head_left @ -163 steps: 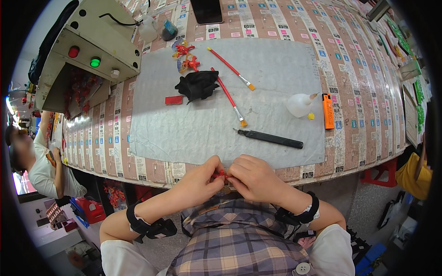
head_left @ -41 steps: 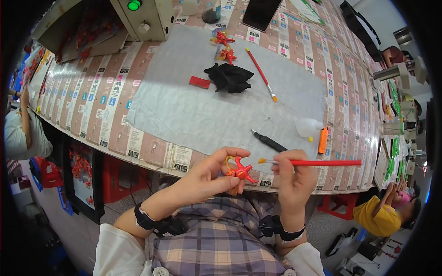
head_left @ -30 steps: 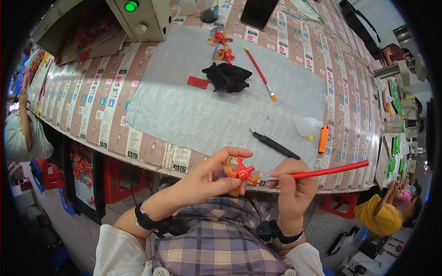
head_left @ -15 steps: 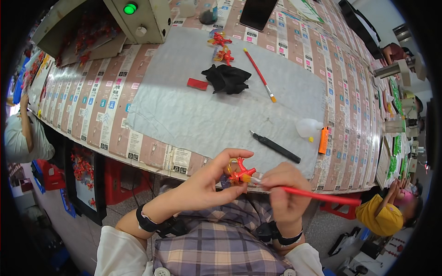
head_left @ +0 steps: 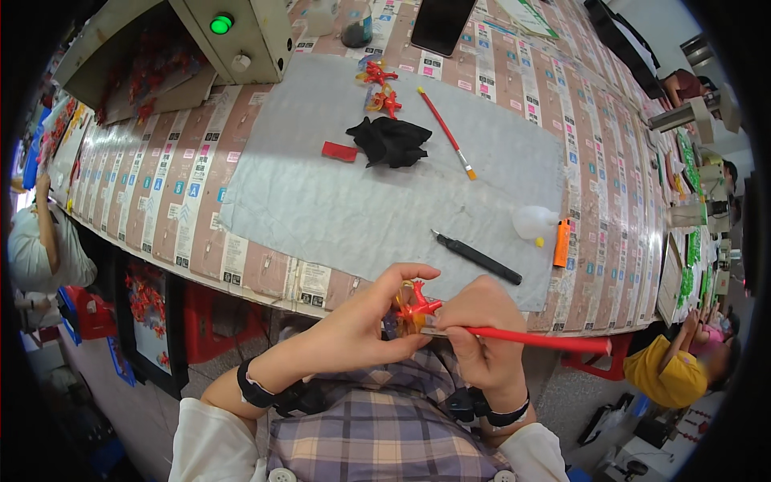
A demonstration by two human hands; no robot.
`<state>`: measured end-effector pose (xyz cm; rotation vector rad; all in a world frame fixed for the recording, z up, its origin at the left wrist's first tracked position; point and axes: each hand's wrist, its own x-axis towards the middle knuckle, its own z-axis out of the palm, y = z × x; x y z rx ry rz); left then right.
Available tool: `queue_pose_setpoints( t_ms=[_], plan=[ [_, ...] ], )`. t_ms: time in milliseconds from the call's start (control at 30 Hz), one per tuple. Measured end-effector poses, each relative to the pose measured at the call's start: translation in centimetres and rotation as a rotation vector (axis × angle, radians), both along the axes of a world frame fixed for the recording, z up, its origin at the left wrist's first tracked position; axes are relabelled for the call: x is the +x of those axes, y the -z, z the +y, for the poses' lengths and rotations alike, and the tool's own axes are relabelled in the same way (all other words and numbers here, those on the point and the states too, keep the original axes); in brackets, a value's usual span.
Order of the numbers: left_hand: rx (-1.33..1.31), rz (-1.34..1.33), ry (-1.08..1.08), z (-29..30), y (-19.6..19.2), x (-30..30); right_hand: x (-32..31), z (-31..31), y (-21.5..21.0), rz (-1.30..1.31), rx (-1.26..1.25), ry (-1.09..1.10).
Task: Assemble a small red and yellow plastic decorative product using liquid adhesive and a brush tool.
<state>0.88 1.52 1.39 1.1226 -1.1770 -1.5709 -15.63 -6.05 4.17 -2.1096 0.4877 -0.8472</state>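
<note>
Left grip [head_left: 363, 328] half-curled, holding red figure [head_left: 419, 307] | right grip [head_left: 487, 310] closed on brush [head_left: 546, 341] | brushing judged unfinished; two similar figures [head_left: 379, 74] [head_left: 389, 104] beyond

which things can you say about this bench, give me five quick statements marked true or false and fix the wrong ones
1. The left hand holds a small red figure, the right hand a red-handled brush. True.
2. A black craft knife lies on the grey sheet. True.
3. No brush lies on that sheet. False: a second red brush does.
4. An orange lighter lies to the right of the white bottle. True.
5. Red light shows on the machine. False: its lit round lamp is green.
</note>
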Motion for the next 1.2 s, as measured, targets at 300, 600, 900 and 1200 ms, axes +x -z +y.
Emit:
queue_pose_setpoints(
  t_ms=[300, 600, 900, 1200],
  plan=[
    [0.036, -0.001, 0.006, 0.3, -0.1, -0.1, -2.2, 0.0, 0.4, -0.284, 0.425, 0.167],
    [0.102, 0.057, -0.012, 0.2, -0.5, 0.1, -2.8, 0.1, 1.9, -0.165, 0.312, 0.29],
    [0.173, 0.187, 0.01, 0.3, 0.0, 0.1, -0.7, -0.1, 0.5, -0.026, 0.092, 0.058],
    [0.404, 0.444, -0.008, -0.5, -1.8, 0.5, -0.9, 0.2, 2.3, 0.117, 0.264, 0.207]
  ],
)
